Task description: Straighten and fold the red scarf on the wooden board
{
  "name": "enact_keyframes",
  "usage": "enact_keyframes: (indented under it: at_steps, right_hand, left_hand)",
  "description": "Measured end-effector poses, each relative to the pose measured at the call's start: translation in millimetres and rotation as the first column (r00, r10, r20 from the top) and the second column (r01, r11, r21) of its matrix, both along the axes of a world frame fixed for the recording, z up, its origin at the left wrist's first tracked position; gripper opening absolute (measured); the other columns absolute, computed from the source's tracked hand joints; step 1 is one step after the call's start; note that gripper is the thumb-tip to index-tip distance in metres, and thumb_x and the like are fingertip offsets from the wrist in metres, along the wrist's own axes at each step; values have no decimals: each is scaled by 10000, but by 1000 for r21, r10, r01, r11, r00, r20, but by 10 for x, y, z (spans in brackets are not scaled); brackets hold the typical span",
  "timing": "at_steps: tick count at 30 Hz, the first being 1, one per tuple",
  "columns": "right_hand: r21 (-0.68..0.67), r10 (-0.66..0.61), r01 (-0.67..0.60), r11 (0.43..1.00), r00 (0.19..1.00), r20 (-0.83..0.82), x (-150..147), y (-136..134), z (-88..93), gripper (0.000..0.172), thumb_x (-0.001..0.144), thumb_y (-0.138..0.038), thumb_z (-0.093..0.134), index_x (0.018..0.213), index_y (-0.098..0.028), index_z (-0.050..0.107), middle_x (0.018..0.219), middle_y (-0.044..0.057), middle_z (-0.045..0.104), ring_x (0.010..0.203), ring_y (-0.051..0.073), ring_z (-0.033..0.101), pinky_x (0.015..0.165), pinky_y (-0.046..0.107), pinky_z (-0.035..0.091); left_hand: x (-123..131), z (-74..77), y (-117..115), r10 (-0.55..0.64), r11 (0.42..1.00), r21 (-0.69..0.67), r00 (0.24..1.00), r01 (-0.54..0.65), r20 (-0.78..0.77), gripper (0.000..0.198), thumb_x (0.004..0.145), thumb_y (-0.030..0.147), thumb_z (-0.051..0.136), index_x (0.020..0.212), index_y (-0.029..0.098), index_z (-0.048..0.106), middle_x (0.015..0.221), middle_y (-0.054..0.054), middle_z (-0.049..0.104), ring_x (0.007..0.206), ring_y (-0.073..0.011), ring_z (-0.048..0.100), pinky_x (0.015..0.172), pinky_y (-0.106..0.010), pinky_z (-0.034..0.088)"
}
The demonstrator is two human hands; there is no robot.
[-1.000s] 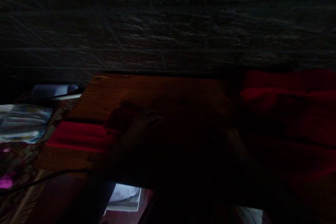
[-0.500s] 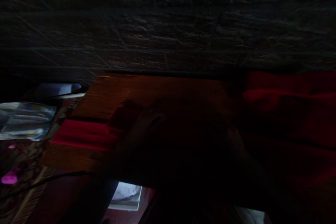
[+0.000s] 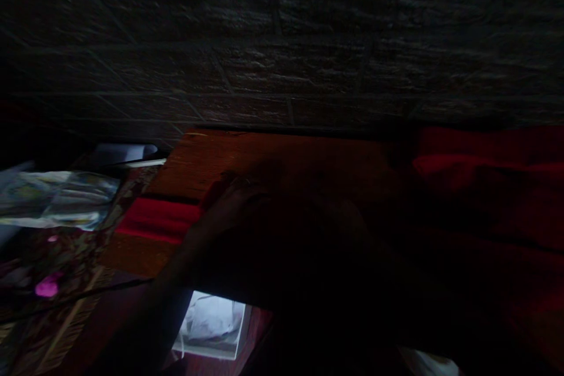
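Observation:
The picture is very dark. My left hand [image 3: 231, 208] reaches in from the lower left and lies on the end of a folded red cloth [image 3: 152, 220]. The cloth lies across a brown wooden board [image 3: 282, 153]. The hand's fingers are lost in shadow, so I cannot make out whether they grip the cloth. A dim pale shape that may be my right hand [image 3: 350, 217] sits further right on the board, too dark to read. More red fabric [image 3: 484, 170] is heaped at the right.
A dark brick wall [image 3: 282, 41] stands right behind the board. At the left, a clear plastic bag [image 3: 57, 205] lies on a patterned cloth [image 3: 66, 258] with a pink spot [image 3: 46, 288]. A thin cable [image 3: 88, 294] crosses there. A white object [image 3: 211, 326] lies below the board's edge.
The view has swung left, so everything sits further right in the frame. My left hand has slid a little further over the end of the red cloth.

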State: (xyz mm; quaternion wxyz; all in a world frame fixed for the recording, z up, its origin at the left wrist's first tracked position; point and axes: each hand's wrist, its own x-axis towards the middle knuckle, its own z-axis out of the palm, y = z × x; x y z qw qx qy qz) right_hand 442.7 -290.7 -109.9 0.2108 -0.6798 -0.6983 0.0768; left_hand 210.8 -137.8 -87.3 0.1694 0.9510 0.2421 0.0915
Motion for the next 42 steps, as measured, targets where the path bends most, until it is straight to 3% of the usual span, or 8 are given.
enact_keyframes:
  at_steps: [5,10,17,24,30,34,38,42]
  right_hand:
    - [39,-24,25,999,1000,-8,-78,95,-198,263,1005,-225,456,1047,-188,713,1130,114,672,1069,219,603,991,366,431]
    - [61,-22,23,998,1000,-8,-65,93,-278,283,1007,-215,435,984,-182,715,1087,118,676,1034,213,600,984,374,440]
    - [79,-58,59,995,998,-22,-67,84,-335,227,1012,-272,483,1085,-163,667,1188,120,633,1117,212,581,1007,412,460]
    - [89,-74,77,993,996,-41,-96,83,-312,312,982,-370,567,1225,-177,596,1248,101,586,1061,201,603,914,407,537]
    - [101,-78,83,991,996,-44,-117,86,-269,320,980,-369,572,1233,-174,592,1249,101,584,1064,205,603,915,412,537]
    - [99,-69,73,992,996,-48,-126,75,-239,324,978,-370,576,1231,-169,590,1234,100,589,1051,203,607,903,407,542]
    - [78,-52,56,995,997,-54,-127,63,-187,317,979,-370,574,1225,-171,592,1229,98,591,1043,199,609,896,400,544]
    - [46,-15,18,999,998,-62,-225,180,-106,293,985,-384,559,1191,-182,610,1219,95,598,1032,188,606,904,391,534]
  left_hand:
    - [-33,24,36,8,1000,11,999,-8,-32,269,1001,363,481,1042,222,707,1034,-47,714,977,-216,630,898,-359,457]
    - [-25,19,84,52,999,-5,998,-52,-39,237,987,328,499,1045,218,701,1026,-45,723,961,-208,643,895,-337,474]
    - [-267,-70,128,169,984,49,985,-170,21,282,997,351,460,1108,198,669,1103,-88,682,1044,-236,617,941,-388,487]
    - [-609,-27,173,319,944,74,946,-322,55,347,982,392,447,1157,173,653,1159,-114,669,1130,-253,593,1034,-425,456]
    - [-748,23,211,533,844,37,845,-535,40,439,944,436,446,1211,142,634,1181,-151,684,1068,-275,639,966,-398,489]
    - [-775,55,212,568,823,-41,823,-567,17,450,950,460,397,1136,144,659,1162,-149,698,1023,-264,666,909,-344,495]
    - [-817,130,236,611,785,-94,790,-613,-54,489,946,545,398,1017,156,687,997,-116,727,868,-252,687,769,-314,499]
    - [-859,204,275,569,791,-239,821,-563,-50,535,932,603,426,1041,153,695,994,-102,732,862,-244,680,758,-307,505]
